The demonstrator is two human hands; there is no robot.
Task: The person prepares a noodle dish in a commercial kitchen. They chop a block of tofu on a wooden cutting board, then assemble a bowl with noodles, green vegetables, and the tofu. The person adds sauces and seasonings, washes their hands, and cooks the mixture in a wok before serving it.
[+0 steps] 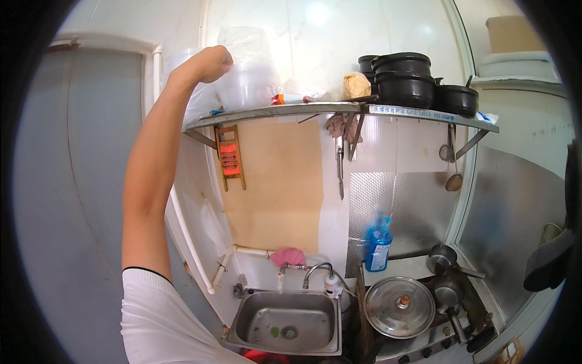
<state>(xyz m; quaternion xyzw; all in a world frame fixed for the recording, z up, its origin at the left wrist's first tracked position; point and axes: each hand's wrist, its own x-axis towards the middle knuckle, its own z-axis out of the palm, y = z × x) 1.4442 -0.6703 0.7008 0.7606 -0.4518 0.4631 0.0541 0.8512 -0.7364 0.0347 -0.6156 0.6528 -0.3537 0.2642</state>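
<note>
My left hand [217, 63] is raised to the wall shelf [273, 109], its fingers curled at a clear plastic bag [241, 38] around stacked translucent plastic containers [245, 84]. Whether the fingers pinch the bag is hard to see. A second clear bag [198, 102] lies behind my forearm at the shelf's left end. To the right on the shelf are an orange and white packet [291, 98], a tan wrapped bundle [357, 85] and stacked black pots [404, 82]. My right hand is out of view.
Below stand a steel sink [286, 318] with green scraps, a curved faucet [318, 268], a blue pump bottle [378, 245], and a stove with a lidded pan [400, 307] and small saucepans [448, 291]. A grater [230, 159] and a ladle [454, 182] hang under the shelf.
</note>
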